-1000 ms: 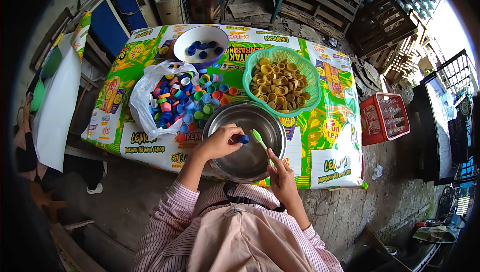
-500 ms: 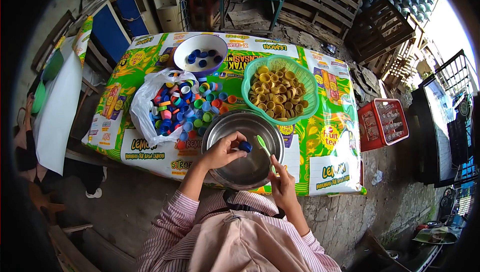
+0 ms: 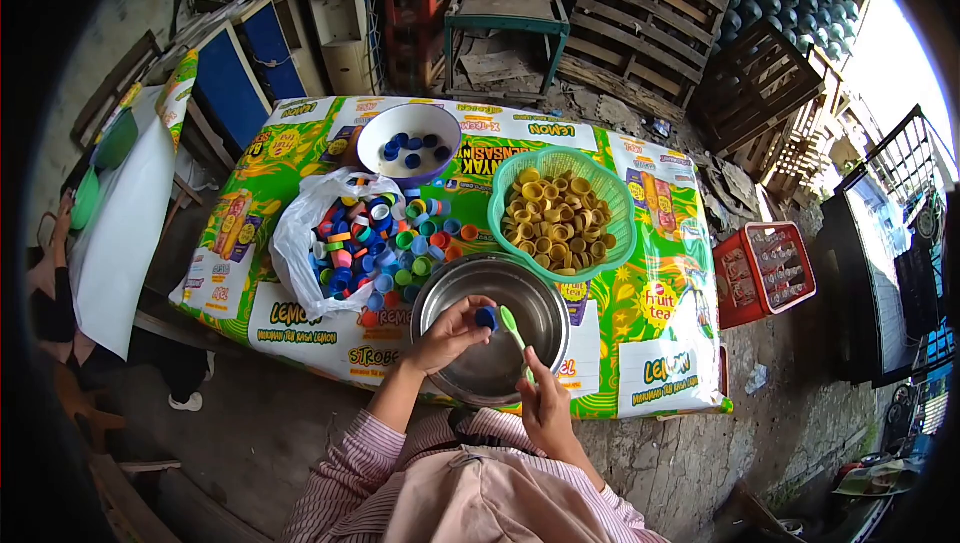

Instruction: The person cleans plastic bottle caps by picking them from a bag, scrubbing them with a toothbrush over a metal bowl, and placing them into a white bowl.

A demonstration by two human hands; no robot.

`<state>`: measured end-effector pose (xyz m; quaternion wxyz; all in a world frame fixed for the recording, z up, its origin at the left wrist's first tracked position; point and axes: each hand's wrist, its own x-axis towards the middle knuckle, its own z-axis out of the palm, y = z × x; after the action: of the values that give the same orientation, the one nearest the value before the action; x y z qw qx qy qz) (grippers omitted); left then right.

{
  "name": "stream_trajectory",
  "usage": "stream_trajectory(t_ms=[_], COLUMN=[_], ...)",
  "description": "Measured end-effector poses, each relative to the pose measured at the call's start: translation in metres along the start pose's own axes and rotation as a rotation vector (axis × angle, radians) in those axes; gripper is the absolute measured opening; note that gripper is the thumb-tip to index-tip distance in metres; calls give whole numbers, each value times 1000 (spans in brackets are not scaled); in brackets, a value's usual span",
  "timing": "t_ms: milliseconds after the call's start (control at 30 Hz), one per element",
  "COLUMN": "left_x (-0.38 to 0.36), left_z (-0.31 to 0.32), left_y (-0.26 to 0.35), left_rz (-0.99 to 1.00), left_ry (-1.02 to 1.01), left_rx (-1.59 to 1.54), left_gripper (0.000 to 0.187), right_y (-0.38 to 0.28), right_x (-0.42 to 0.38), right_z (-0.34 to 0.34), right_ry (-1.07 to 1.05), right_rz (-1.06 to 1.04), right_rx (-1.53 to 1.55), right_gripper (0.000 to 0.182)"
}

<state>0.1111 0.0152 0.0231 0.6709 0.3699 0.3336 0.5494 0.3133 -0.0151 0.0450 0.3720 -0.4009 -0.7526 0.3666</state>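
My left hand (image 3: 450,338) pinches a dark blue bottle cap (image 3: 487,318) over a steel bowl (image 3: 490,375) at the table's near edge. In my right hand (image 3: 546,408) is a green and white toothbrush (image 3: 514,333), its head pointing up and close beside the cap. Left of the bowl, a clear plastic bag (image 3: 293,248) spills multicoloured caps (image 3: 438,240) onto the table. Behind it stands a white bowl (image 3: 383,131) with several dark blue caps inside. A green basket (image 3: 625,193) behind the steel bowl holds many yellow caps (image 3: 556,226).
A printed plastic sheet (image 3: 660,343) covers the table. To its right, a red crate (image 3: 735,278) of bottles sits on the floor. Wooden pallets (image 3: 640,18) and a green-framed table (image 3: 507,18) stand behind. Another person's hand (image 3: 62,218) shows at far left, by a second table.
The view has tilted, so the table sits lower in it. My right hand has shifted left, bringing the toothbrush head nearer the cap in my left hand.
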Motion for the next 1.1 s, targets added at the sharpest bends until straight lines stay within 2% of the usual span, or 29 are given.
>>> stream_trajectory(t_ms=[33,133,300,367,400,500,633,700,767,800,833,900,1033,1100], left_x=[1,0,5,6,5,7,5,5,4,3,2,1,-3,-1], left_z=[5,6,4,4,9,-1,3,2,4,5,5,6,8,9], left_y=[0,4,-4,-3,-3,-9,1,3,3,2,2,4,6,11], left_rz=[47,-14,15,1,30,-18,-73,-58,-57,-60,-49,-38,22,146], left_ry=[-8,-49,57,73,141,191,174,158,190,190,176,158,161,125], left_rx=[-60,-168,-155,-250,-195,-48,-327,-271,-361,-361,-411,-457,-365,-132], left_gripper=[37,34,31,35,41,43,44,42,41,41,39,38,35,34], right_y=[-3,1,-4,-13,-8,-4,-4,-6,-17,-16,-16,-16,-14,-15], right_x=[1,6,6,6,5,5,12,17,17,17,16,17,20,20], right_z=[2,-1,2,0,3,5,1,0,-2,0,1,2,0,-1], right_ry=[-36,38,76,-30,15,61,49,56,48,25,28,-112,61,63], right_rz=[36,228,108,314,218,142,152,115,50,-65,-62,58,-26,-85], right_rx=[63,69,65,78,62,28,42,2,-5,-59,-58,-144,-129,-129], right_gripper=[52,50,48,47,48,48,48,47,47,47,47,42,46,45])
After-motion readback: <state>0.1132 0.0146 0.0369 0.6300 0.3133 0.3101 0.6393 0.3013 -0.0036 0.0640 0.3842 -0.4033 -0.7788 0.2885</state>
